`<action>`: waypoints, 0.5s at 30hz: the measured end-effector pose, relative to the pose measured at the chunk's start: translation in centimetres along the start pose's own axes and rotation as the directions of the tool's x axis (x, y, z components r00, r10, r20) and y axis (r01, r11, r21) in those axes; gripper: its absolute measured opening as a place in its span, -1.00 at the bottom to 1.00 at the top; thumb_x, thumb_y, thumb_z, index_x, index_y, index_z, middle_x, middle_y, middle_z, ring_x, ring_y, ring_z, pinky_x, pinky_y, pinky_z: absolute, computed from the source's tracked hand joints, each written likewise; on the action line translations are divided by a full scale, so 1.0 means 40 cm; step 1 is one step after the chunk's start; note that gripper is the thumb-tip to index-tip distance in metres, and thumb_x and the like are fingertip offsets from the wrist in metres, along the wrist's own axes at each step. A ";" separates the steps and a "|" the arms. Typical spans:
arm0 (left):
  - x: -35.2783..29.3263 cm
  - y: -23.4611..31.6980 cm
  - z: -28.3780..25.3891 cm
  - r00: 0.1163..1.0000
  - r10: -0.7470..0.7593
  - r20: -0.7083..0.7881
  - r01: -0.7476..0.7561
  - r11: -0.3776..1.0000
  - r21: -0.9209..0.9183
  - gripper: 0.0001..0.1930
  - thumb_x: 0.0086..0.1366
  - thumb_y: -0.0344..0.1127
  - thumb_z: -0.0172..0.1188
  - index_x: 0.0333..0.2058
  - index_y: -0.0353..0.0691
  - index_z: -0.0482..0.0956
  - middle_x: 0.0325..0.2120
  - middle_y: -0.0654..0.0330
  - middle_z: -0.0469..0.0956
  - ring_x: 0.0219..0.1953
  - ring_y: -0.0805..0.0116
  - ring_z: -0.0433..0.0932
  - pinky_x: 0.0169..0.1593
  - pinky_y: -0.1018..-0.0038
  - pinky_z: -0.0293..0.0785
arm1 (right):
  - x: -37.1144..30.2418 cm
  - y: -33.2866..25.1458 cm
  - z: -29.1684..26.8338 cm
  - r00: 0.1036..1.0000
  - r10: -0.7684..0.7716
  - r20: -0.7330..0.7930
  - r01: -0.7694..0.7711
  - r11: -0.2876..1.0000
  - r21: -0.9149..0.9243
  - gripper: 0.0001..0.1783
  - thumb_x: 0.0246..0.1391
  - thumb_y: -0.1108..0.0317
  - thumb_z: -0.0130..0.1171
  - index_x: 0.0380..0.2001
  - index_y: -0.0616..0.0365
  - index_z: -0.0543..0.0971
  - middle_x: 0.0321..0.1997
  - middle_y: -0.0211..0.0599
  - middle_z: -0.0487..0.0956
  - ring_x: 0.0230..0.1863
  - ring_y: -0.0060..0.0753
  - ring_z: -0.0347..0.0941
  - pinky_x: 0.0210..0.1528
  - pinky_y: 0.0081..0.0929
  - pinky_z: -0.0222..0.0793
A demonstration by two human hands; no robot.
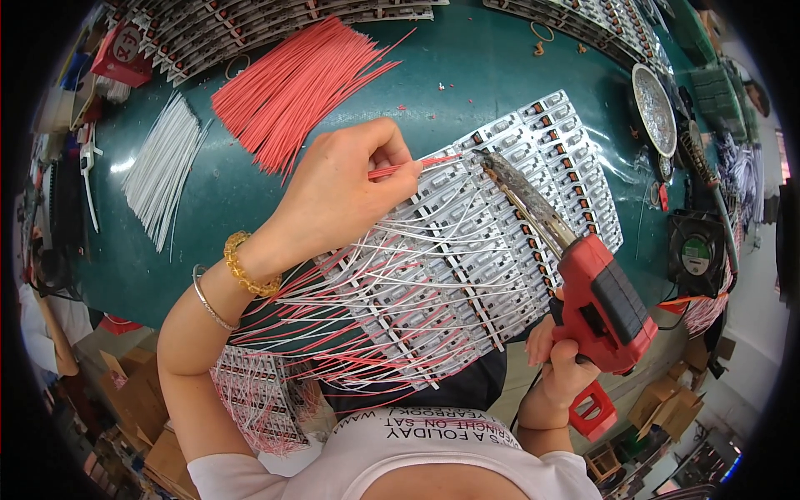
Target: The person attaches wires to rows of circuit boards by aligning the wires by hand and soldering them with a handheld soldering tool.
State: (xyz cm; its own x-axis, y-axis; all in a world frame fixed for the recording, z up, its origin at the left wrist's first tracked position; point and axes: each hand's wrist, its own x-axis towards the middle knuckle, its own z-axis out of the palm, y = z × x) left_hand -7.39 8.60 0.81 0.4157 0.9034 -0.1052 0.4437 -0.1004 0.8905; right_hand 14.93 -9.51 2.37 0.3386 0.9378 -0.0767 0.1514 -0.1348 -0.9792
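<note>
My left hand (354, 179) is closed in a pinch on a few thin red wires (437, 160), their ends reaching over a large panel of small circuit boards (575, 154). My right hand (562, 371) grips a red and black soldering gun (608, 304). Its dark tip is close to the wire ends, at the panel's upper part; whether they touch is hard to tell. From rows of the panel, many white and red wires (333, 287) trail out to the left. Below my left wrist, some of these wires hang toward my lap.
On the green table (442, 62) lie a heap of red wires (300, 87) and a smaller heap of white wires (164, 171). More board panels (250, 29) line the back. At right are a round metal dish (654, 108) and a black fan (696, 254). Wired boards (254, 387) lie at lower left.
</note>
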 end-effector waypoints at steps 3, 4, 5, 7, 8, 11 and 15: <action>0.002 0.003 0.000 1.000 -0.006 -0.001 0.006 1.000 0.002 -0.84 0.16 -0.41 0.20 -0.52 -0.31 0.42 -0.69 0.42 0.29 -0.64 0.72 0.14 -0.57 0.65 0.07 | 0.002 -0.002 0.004 1.000 0.001 -0.013 0.000 1.000 0.031 -0.13 -0.03 -0.11 0.20 0.01 0.55 0.24 -0.78 -0.45 0.30 -0.80 -0.61 0.20 -0.69 -0.65 0.17; 0.003 0.006 0.000 1.000 -0.011 0.000 0.011 1.000 0.008 -0.84 0.16 -0.41 0.20 -0.52 -0.31 0.42 -0.69 0.41 0.30 -0.64 0.72 0.14 -0.57 0.65 0.08 | 0.003 -0.002 0.005 1.000 0.000 -0.017 0.001 0.999 0.049 -0.12 -0.03 -0.12 0.20 0.02 0.55 0.23 -0.78 -0.46 0.30 -0.80 -0.61 0.20 -0.69 -0.65 0.18; 0.006 0.007 0.002 1.000 -0.003 0.001 0.003 1.000 0.006 -0.84 0.16 -0.41 0.20 -0.52 -0.31 0.42 -0.69 0.41 0.30 -0.64 0.72 0.14 -0.57 0.65 0.08 | 0.004 -0.002 0.004 1.000 -0.006 -0.023 0.007 0.999 0.047 -0.12 -0.03 -0.12 0.20 0.02 0.55 0.23 -0.78 -0.46 0.30 -0.80 -0.61 0.20 -0.69 -0.65 0.18; 0.008 0.006 0.003 0.999 0.047 -0.010 -0.046 0.998 0.033 -0.84 0.16 -0.41 0.19 -0.52 -0.31 0.42 -0.67 0.40 0.32 -0.64 0.72 0.16 -0.57 0.66 0.09 | 0.006 -0.004 0.001 0.996 -0.075 -0.049 0.080 0.992 0.099 -0.11 -0.02 -0.12 0.18 0.02 0.55 0.22 -0.78 -0.47 0.29 -0.80 -0.60 0.21 -0.69 -0.65 0.17; 0.011 0.005 0.004 0.998 0.067 -0.007 -0.066 0.998 0.021 -0.84 0.16 -0.41 0.19 -0.52 -0.31 0.42 -0.67 0.40 0.32 -0.64 0.72 0.16 -0.57 0.66 0.09 | 0.014 0.000 -0.012 0.994 -0.089 -0.062 0.094 0.992 0.084 -0.11 -0.02 -0.12 0.18 0.02 0.55 0.22 -0.78 -0.47 0.29 -0.80 -0.60 0.21 -0.69 -0.65 0.17; 0.000 0.007 -0.004 0.999 0.049 -0.009 -0.049 0.999 -0.024 -0.85 0.17 -0.41 0.19 -0.50 -0.31 0.43 -0.65 0.38 0.36 -0.62 0.71 0.23 -0.55 0.68 0.15 | 0.059 0.004 -0.077 0.921 -0.373 -0.111 0.366 0.927 -0.081 -0.16 0.04 -0.09 0.14 0.05 0.53 0.20 -0.78 -0.48 0.27 -0.80 -0.61 0.18 -0.67 -0.64 0.16; -0.004 -0.001 -0.007 0.984 -0.055 -0.168 0.028 0.987 -0.159 -0.93 0.16 -0.46 0.16 -0.44 -0.35 0.51 -0.60 0.27 0.49 -0.54 0.55 0.43 -0.40 0.61 0.36 | 0.170 -0.004 -0.166 0.751 -0.567 -0.339 0.515 0.824 -0.238 -0.45 0.18 0.17 0.06 0.02 0.48 0.30 -0.77 -0.50 0.23 -0.80 -0.63 0.13 -0.67 -0.63 0.15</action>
State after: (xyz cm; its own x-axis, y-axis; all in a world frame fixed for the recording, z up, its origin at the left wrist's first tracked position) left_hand -7.72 8.57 0.92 0.2514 0.9647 -0.0786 0.3234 -0.0072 0.9462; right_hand 23.36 -5.24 3.25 0.4830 0.6719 0.5615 0.5204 0.2955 -0.8011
